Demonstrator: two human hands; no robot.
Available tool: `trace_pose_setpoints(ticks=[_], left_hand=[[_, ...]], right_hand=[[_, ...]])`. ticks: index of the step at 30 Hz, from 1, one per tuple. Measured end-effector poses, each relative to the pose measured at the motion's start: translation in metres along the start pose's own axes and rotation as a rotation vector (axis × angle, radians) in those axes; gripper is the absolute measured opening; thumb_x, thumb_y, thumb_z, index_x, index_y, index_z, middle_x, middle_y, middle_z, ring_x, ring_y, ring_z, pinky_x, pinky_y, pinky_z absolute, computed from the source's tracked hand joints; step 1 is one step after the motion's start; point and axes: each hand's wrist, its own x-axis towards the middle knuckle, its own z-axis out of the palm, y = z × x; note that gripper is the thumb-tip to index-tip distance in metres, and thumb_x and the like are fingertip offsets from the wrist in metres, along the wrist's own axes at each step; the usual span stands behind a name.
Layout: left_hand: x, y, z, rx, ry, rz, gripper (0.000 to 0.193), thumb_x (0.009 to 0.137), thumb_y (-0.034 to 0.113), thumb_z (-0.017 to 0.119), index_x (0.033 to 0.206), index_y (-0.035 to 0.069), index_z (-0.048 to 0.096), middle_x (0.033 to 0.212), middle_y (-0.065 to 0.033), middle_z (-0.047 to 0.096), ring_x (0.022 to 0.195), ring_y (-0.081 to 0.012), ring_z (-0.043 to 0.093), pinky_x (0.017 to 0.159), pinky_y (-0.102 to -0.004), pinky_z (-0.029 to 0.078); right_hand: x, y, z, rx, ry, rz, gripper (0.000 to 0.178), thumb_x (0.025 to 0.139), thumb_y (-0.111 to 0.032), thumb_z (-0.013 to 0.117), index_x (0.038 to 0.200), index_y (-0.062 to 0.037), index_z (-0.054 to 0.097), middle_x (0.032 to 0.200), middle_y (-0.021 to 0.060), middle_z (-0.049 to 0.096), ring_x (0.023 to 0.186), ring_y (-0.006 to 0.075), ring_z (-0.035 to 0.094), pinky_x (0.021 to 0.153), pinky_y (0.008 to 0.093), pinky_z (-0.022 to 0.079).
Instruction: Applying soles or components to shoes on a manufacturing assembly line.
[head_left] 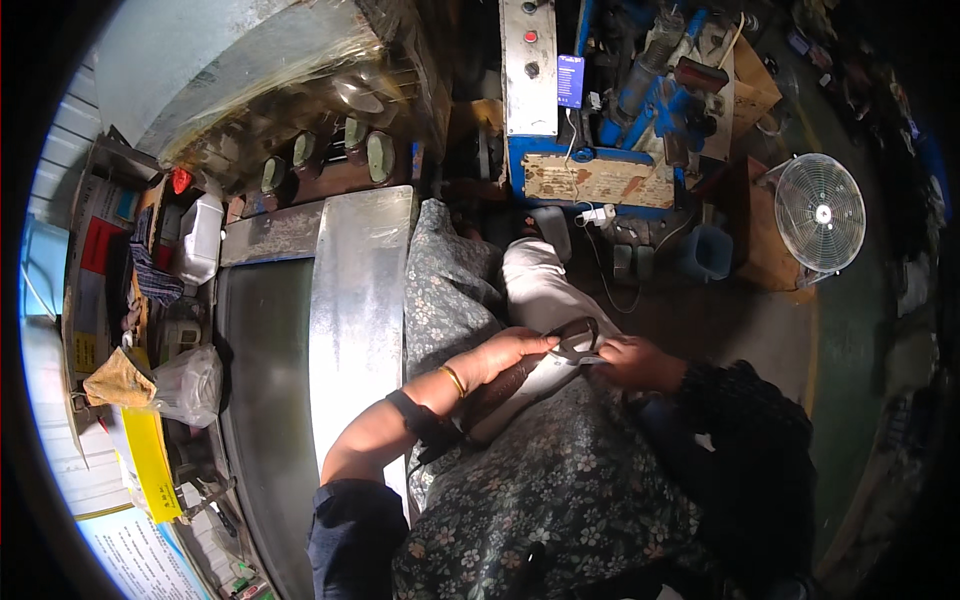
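Across my lap lies a brown and whitish piece that looks like a shoe, with a dark rounded loop at its far end. My left hand grips its left side, thumb stretched along the top edge near the loop. At the loop's right side my right hand has its fingers bent and pinched on the edge; my fingertips are partly hidden there. A floral apron covers my lap beneath the piece. Pale cloth lies over the leg beyond it.
To my left runs a dark belt with a shiny metal edge. Several green-topped pads stand behind it. Ahead is a blue machine with a control panel. A fan and blue bin stand at right.
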Motion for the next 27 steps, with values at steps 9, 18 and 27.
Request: trace_pose_setpoints(ticks=[9,18,27], left_hand=[[-0.01,0.003,0.011,0.769,0.194,0.187,0.067,0.091,0.048,0.069,0.128,-0.007,0.055,0.114,-0.0182,0.068,0.106,-0.0235,0.063,0.094,-0.0335,0.048],[-0.051,-0.018,-0.015,0.233,-0.095,0.183,0.073,0.1,0.039,0.059,0.153,0.0,0.027,0.151,-0.0142,0.041,0.136,-0.0195,0.039,0.112,-0.031,0.032],[-0.162,-0.054,-0.023,0.559,0.003,0.326,0.098,0.088,0.037,0.075,0.157,0.003,0.014,0.163,-0.0181,0.019,0.15,-0.0266,0.016,0.121,-0.0376,0.015]], right_hand=[[0.016,-0.054,-0.026,0.313,-0.08,0.546,0.043,0.099,-0.041,0.055,0.103,0.0015,0.058,0.088,0.0262,0.065,0.089,0.0438,0.065,0.077,0.0471,0.049],[0.044,-0.033,-0.01,0.388,-0.335,0.602,0.044,0.098,-0.04,0.058,0.099,0.0045,0.056,0.092,0.0292,0.064,0.09,0.0447,0.064,0.075,0.0494,0.048],[0.271,-0.091,0.027,0.249,-0.112,0.02,0.04,0.09,-0.017,0.059,0.121,0.0039,0.046,0.129,0.0277,0.05,0.12,0.0458,0.051,0.1,0.05,0.042]])
